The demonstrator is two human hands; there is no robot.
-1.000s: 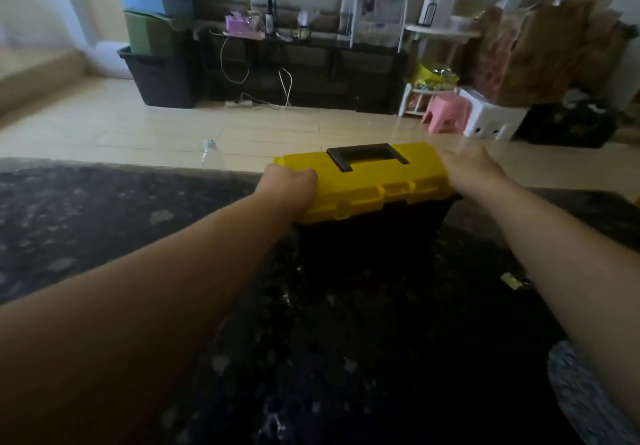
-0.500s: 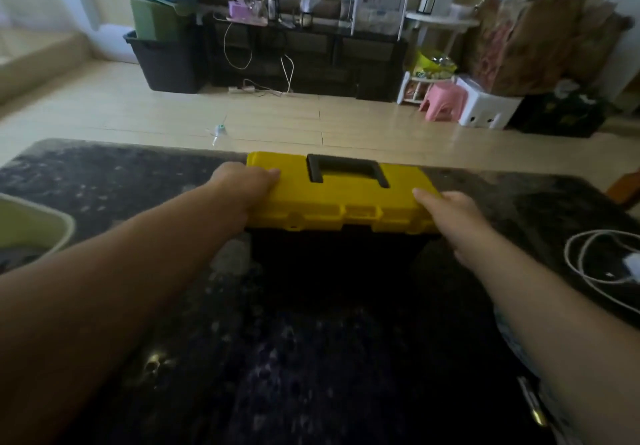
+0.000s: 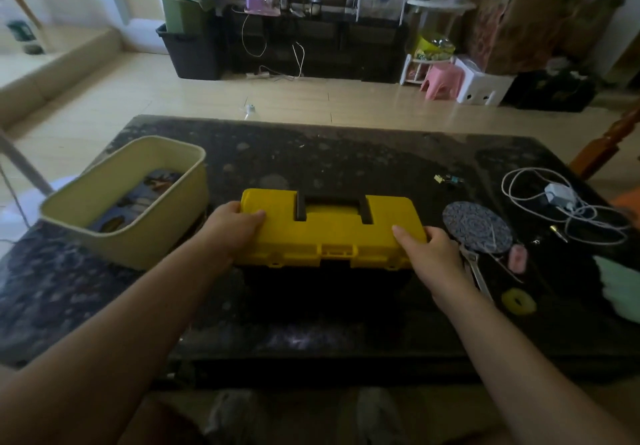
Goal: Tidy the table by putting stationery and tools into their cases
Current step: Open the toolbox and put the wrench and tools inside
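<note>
Grips: my left grip (image 3: 235, 226) and right grip (image 3: 429, 254) clasp the toolbox (image 3: 332, 233) lid ends.
Risk: if I shove right, the metal tool (image 3: 477, 271) likely gets knocked.

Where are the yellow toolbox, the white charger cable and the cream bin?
yellow toolbox (image 3: 332, 233): head view, middle of its yellow lid.
white charger cable (image 3: 559, 194): head view, on its white plug block.
cream bin (image 3: 152, 247): head view, on its near outer wall.
</note>
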